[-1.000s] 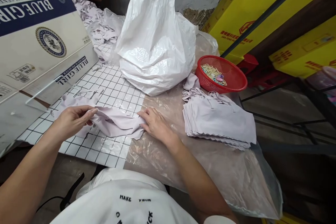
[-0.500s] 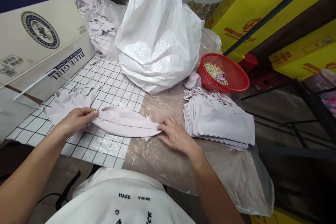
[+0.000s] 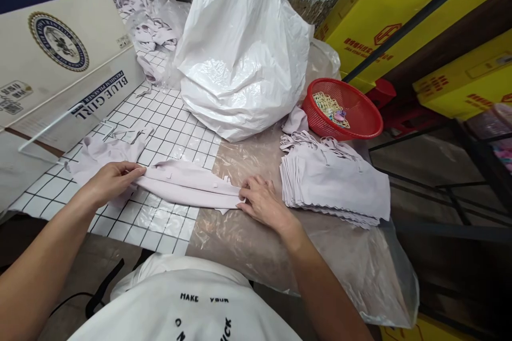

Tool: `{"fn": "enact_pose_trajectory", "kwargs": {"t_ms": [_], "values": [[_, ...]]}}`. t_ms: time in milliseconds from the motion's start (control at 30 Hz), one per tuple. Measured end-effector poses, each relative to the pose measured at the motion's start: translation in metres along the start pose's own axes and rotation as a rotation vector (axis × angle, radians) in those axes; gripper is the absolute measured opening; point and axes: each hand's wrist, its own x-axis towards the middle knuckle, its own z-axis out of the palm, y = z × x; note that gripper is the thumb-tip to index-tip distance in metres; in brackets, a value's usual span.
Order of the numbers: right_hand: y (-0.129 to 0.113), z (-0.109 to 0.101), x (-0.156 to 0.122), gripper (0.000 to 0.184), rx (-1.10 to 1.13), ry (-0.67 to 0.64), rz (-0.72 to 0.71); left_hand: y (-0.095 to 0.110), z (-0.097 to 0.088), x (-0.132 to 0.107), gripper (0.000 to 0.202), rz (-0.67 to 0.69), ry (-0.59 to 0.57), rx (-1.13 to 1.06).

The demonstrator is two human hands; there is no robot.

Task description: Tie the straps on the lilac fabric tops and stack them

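A pale lilac fabric piece (image 3: 188, 186) is stretched lengthwise between my two hands, low over the checked tabletop. Its left end is pinched between the thumb and fingers of my left hand (image 3: 114, 181). My right hand (image 3: 264, 202) grips the right end, fingertips closed on the edge. Small white tabs show along the cloth's upper side. Left of it lies a crumpled heap of the same fabric (image 3: 94, 157), partly behind my left hand. To the right of my right hand sits a neat stack of flat lilac pieces (image 3: 336, 181) with thin straps at the back.
A big white plastic bag (image 3: 244, 64) stands behind the cloth. Right of it is a red mesh basket (image 3: 360, 117) with small pieces inside. A cardboard box (image 3: 100, 53) borders the left side. Clear plastic sheeting (image 3: 360, 272) hangs over the front right edge. Yellow boxes (image 3: 400, 16) stand beyond.
The fabric piece is pulled flatter and straighter. My left hand has shifted slightly left, and my right hand's fingers have moved slightly on the cloth's end.
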Motion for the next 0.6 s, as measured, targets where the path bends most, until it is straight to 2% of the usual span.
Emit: {"fn": "enact_pose_trajectory", "kwargs": {"t_ms": [67, 300, 467, 600], "values": [[0.002, 0.004, -0.001, 0.013, -0.027, 0.028, 0.028, 0.002, 0.0, 0.0, 0.05, -0.049, -0.047, 0.063], [0.005, 0.014, 0.003, 0.027, -0.007, 0.139, 0.079, 0.014, 0.005, 0.0, 0.067, -0.122, -0.082, 0.21], [0.012, 0.023, 0.003, 0.009, -0.001, 0.202, 0.041, 0.009, 0.008, 0.002, 0.07, -0.084, -0.14, 0.224], [0.019, 0.031, -0.002, 0.016, 0.05, 0.211, 0.016, 0.007, 0.007, 0.002, 0.066, -0.076, -0.148, 0.232]]}}
